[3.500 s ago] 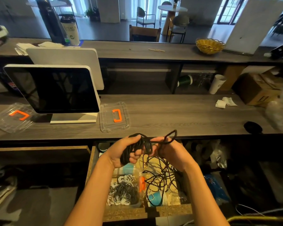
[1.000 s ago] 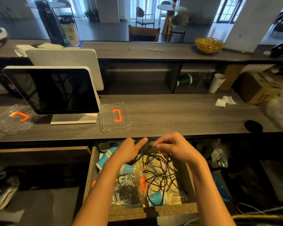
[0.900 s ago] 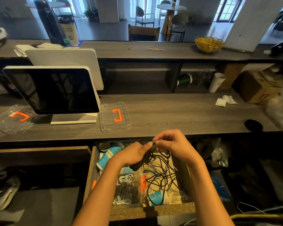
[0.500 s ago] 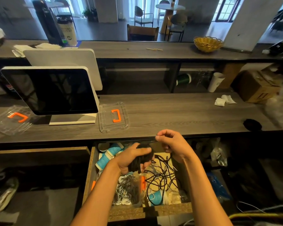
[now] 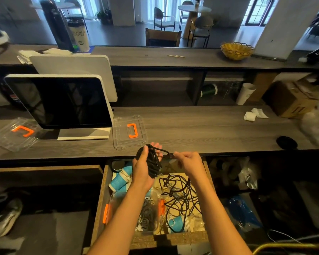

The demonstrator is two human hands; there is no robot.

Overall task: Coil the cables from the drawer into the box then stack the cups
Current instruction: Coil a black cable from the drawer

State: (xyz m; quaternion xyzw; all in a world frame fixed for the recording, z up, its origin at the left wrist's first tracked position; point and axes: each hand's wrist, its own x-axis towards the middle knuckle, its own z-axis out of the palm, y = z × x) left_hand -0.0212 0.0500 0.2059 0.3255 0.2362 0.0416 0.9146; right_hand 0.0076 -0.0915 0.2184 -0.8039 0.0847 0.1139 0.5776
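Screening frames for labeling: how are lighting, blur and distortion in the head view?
Head view: wide-angle bend bows the counter; bright windows behind, dim drawer; both hands and the black cable coil sharp; far right edge smeared.

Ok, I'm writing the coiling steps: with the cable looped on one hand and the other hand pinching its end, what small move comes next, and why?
Probably wrap one more turn: the right hand pinches a short strand leading off the coil that the left hand holds, so that tail looks not yet wound in. More loose cable lies in the drawer below.
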